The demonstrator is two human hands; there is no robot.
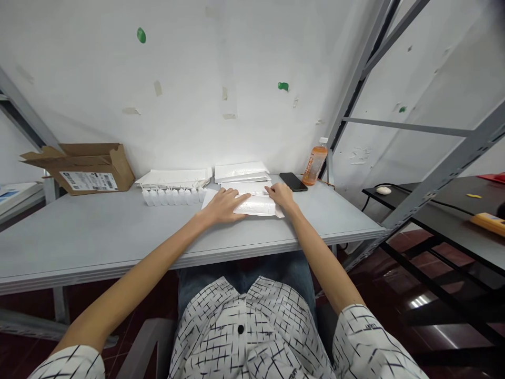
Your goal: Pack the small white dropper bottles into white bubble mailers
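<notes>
Your left hand (225,206) lies palm down, fingers spread toward the right, across the left end of a white, glossy, flat padded mailer (257,206). That grip is loose and unclenched: you are resting on the mailer, not grasping it. Your right hand (281,196) is at the mailer's upper right part, fingers curled inward; whether they are pinching the material or only touching it, I cannot tell.

The mailer lies on the light grey, flat-topped table (252,238), near its front edge and directly ahead of your body. Just behind it sits a stack of similar white padded mailers (241,170), partly overlapping one another. To the left of that stack is a pile of white flat packets (173,177), with a row of small white rounded pieces (173,197) along its front.

A black rectangular phone (293,182) lies flat to the right of the stack — beside it stands a clear plastic bottle of orange liquid (315,163) with a white cap, near the wall. At the table's far left rear, well apart from your hands, an open brown cardboard box (125,167) bears a white printed label.
</notes>
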